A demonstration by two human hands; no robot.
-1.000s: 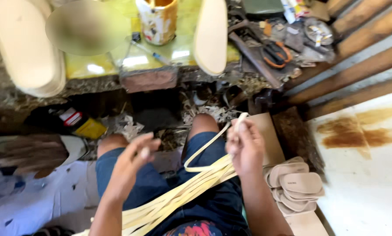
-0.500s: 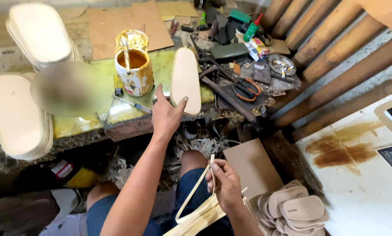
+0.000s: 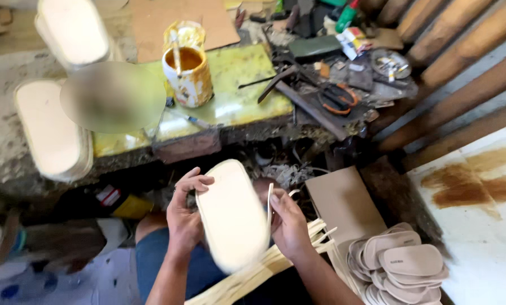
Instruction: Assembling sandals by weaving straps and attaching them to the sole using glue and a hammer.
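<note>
The left hand (image 3: 185, 217) and right hand (image 3: 289, 226) are both closed on a pale sole (image 3: 230, 217) above the lap; the right also pinches a thin strip (image 3: 269, 203). Lay the strip flush along the sole's edge (fingers close to the rim), clear of the glue can (image 3: 188, 73) on the surface (image 3: 247, 85).

Both forearms rise from the bottom of the view and angle toward each other above the lap. The left hand (image 3: 184, 217) is cupped, thumb low, its fingers (image 3: 199, 181) curled over at the top. The right hand (image 3: 289, 225) faces it, palm turned inward, fingers (image 3: 277, 200) bent and closed. Both wrists are slightly bent, the hands level and near each other.
</note>
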